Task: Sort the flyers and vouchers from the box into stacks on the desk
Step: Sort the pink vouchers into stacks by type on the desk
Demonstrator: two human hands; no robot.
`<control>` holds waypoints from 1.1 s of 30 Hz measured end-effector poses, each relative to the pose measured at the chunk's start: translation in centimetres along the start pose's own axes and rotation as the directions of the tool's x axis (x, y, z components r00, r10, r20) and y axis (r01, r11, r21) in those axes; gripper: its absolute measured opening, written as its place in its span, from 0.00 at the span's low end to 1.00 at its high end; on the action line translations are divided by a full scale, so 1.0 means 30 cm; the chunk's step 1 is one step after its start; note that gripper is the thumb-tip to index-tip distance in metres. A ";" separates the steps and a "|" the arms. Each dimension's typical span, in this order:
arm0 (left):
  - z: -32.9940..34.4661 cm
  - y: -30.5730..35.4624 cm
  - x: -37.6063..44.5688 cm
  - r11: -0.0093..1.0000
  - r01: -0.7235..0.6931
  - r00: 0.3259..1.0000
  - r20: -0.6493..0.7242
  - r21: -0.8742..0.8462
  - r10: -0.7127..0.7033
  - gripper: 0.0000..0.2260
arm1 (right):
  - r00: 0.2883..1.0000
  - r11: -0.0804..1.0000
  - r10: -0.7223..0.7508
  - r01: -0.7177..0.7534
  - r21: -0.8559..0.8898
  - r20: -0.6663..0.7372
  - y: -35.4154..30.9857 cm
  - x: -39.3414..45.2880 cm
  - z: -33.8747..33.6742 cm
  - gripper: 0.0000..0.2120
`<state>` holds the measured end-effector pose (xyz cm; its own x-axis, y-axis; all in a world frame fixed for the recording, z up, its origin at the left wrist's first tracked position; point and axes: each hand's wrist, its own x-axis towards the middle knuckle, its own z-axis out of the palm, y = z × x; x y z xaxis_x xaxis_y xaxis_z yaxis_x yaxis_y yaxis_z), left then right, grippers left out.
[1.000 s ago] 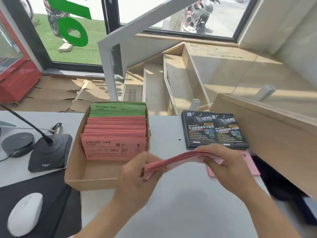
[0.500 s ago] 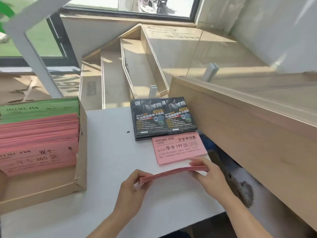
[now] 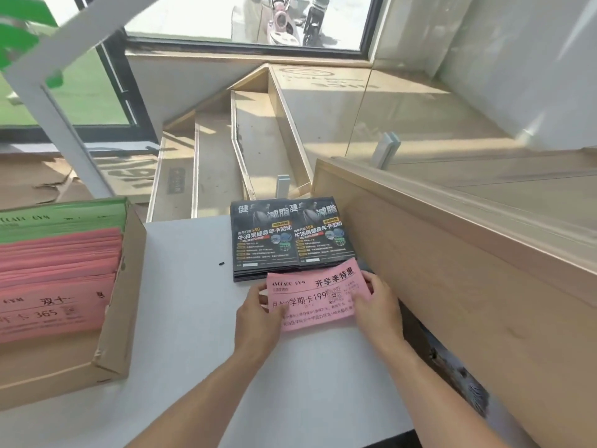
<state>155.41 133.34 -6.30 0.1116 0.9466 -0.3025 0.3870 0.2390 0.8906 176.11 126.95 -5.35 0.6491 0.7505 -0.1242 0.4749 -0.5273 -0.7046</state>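
Note:
A stack of pink vouchers (image 3: 318,294) lies on the white desk (image 3: 190,286), just in front of a stack of black flyers (image 3: 290,236). My left hand (image 3: 258,313) holds the pink stack's left edge and my right hand (image 3: 376,305) holds its right edge, with the thumbs on top. At the left stands a cardboard box (image 3: 119,318) that holds more pink vouchers (image 3: 58,286) and green ones (image 3: 64,215) behind them.
A raised wooden counter (image 3: 452,270) runs along the right side, close to the stacks. Beyond the desk's far edge are wooden stairs (image 3: 252,147) and a window. A small dark speck (image 3: 221,263) lies on the desk.
Both hands have carried the pink bundle from mid-air down and forward onto the pink voucher lying before the black flyers. The view has shifted right, away from the box.

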 end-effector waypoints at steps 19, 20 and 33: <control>0.094 -0.011 -0.034 0.973 -0.124 0.987 0.123 0.197 0.100 0.43 | 0.959 0.913 -0.084 0.183 -0.365 0.271 0.025 0.021 0.028 0.33; 0.088 -0.014 -0.034 0.972 -0.133 0.986 0.128 0.193 0.110 0.42 | 0.958 0.897 -0.073 0.185 -0.401 0.278 0.023 0.015 0.029 0.34; -0.372 0.027 -0.228 0.853 -0.518 0.811 -0.282 0.059 0.512 0.25 | 0.921 0.826 -0.315 0.385 -0.411 0.228 -0.272 -0.180 0.211 0.22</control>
<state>144.76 129.46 0.28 0.0303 0.9515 0.3062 0.3262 -0.2989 0.8968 164.97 129.73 -3.34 0.3125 0.9485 -0.0517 0.8865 -0.3108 -0.3427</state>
